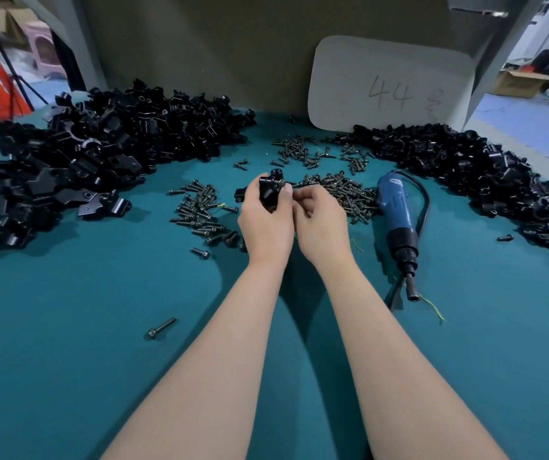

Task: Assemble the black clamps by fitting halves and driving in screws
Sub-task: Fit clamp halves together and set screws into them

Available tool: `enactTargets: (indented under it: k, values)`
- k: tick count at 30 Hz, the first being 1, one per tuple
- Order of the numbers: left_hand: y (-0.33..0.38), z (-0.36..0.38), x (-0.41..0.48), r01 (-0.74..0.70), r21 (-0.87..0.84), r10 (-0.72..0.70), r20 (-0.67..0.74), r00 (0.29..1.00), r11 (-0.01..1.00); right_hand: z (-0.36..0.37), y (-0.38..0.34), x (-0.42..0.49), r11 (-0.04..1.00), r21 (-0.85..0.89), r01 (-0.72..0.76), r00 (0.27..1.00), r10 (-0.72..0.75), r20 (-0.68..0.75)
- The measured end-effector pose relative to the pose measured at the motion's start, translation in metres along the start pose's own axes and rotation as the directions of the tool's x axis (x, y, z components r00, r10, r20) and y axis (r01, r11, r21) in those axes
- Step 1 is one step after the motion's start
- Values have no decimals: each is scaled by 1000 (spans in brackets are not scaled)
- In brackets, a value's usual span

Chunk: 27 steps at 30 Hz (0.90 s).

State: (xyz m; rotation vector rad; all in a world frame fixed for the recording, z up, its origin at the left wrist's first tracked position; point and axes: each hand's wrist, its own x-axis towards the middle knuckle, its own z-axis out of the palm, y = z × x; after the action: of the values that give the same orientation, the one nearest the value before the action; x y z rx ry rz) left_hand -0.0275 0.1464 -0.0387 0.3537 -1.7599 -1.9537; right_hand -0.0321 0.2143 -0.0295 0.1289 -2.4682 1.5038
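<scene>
Head view, centre of frame: the black clamp (270, 191) is held up off the table, the left hand (266, 225) curled round it from below. The right hand (320, 220) pinches a screw (287, 184) at the clamp's side.

As I judge it, the screw could start crooked or slip free if the halves shift in the grip, and it would be lost among the loose screws (343, 192) just beyond.

A blue electric screwdriver (397, 220) lies near, right of centre. One heap of clamp parts (94, 154) crowds the left edge and another heap (465, 174) the right, while bare teal cloth (84, 376) across the lower frame leaves the forearms room.
</scene>
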Motion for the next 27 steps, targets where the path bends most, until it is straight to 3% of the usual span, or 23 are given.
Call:
enactTargets:
  k: [3, 10, 17, 22, 25, 27]
  values:
    - [3, 2, -3, 2, 12, -2, 21, 1000, 1000, 0, 1, -1, 992, -114, 59, 997, -63, -33]
    - [5, 1, -9, -70, 143, 63, 52, 997, 987, -11, 5, 1, 985, -164, 52, 998, -59, -33]
    - [7, 0, -9, 55, 69, -60, 68, 996, 996, -11, 3, 3, 944, -321, 75, 996, -59, 62]
    - [10, 1, -12, 51, 34, -54, 93, 994, 998, -11, -1, 4, 983, -181, 26, 999, -19, 37]
    - [10, 1, -12, 56, 43, -60, 92, 994, 997, -11, -2, 3, 995, -30, -99, 991, 101, 83]
    - [9, 1, -11, 86, 36, -89, 88, 992, 996, -11, -3, 3, 988, -30, -149, 985, 151, 88]
